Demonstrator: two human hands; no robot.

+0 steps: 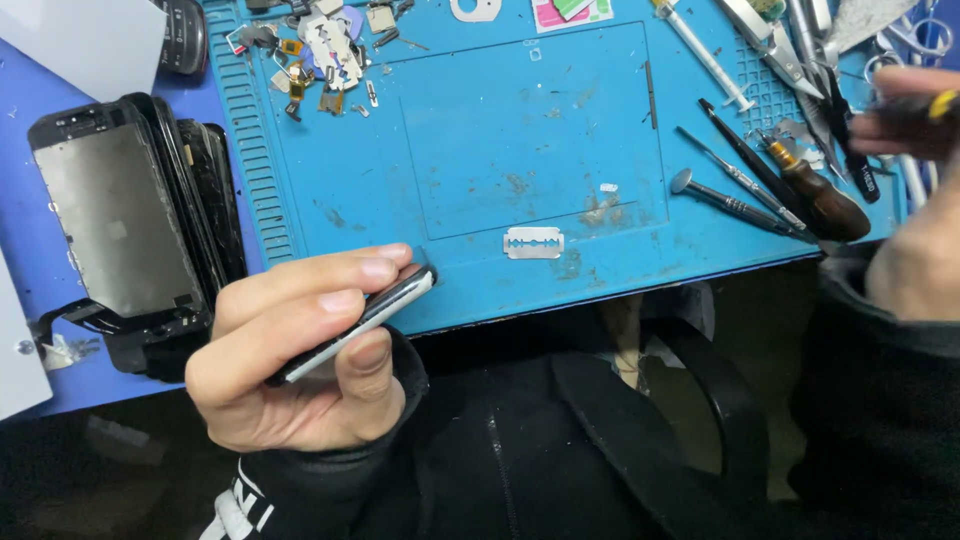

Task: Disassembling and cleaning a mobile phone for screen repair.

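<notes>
My left hand (295,350) grips a thin phone (385,303) edge-on, fingers on top and thumb below, just off the front edge of the blue work mat (480,130). At the far right my right hand (915,200) is blurred and holds a dark tool with a yellow band (935,108) over the tool pile. A razor blade (533,242) lies flat on the mat, between the two hands.
A stack of black phone screens (130,220) lies left of the mat. Small metal parts and screws (320,55) are scattered at the mat's top left. Screwdrivers, tweezers and a brown-handled tool (815,195) crowd the right side. A syringe (700,50) lies at the top.
</notes>
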